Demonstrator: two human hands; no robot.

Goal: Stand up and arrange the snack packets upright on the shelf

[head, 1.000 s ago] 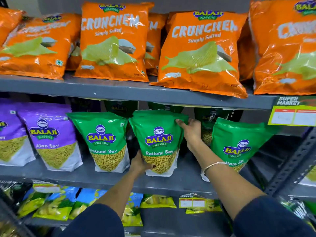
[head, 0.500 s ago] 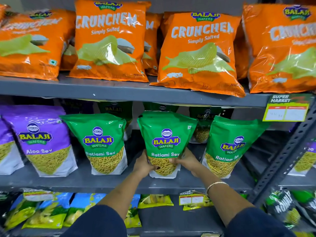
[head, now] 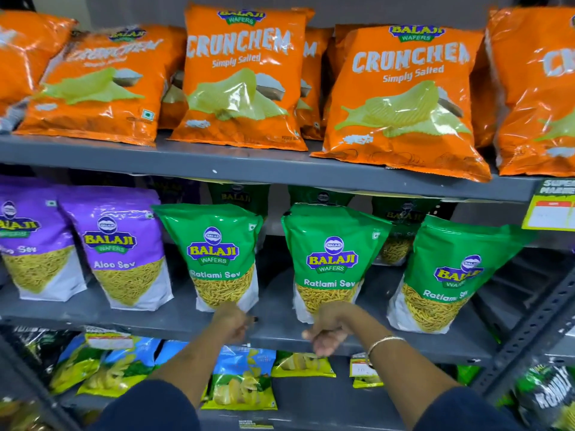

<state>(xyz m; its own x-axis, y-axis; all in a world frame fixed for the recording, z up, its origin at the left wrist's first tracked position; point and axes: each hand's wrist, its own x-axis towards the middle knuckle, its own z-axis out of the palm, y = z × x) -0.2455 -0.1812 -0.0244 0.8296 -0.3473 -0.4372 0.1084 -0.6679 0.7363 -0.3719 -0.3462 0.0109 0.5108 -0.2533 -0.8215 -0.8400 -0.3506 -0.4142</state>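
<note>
On the middle shelf (head: 280, 325) three green Ratlami Sev packets stand upright in the front row: left (head: 217, 256), middle (head: 329, 259) and right (head: 448, 275), which leans slightly left. More green packets stand behind them. My left hand (head: 233, 321) hovers at the shelf's front edge, below the left green packet's bottom corner, fingers loosely curled and holding nothing. My right hand (head: 326, 332) hangs just in front of the middle packet's base, fingers drooping, off the packet.
Two purple Aloo Sev packets (head: 121, 247) stand left of the green ones. Orange Crunchem bags (head: 239, 79) lean on the top shelf. Blue and green packets (head: 242, 377) lie on the bottom shelf. A price tag (head: 550, 209) hangs at right beside a slotted upright (head: 529, 331).
Both hands have let go of the middle green packet and pulled back down to the shelf's front edge. The packet stays standing upright.
</note>
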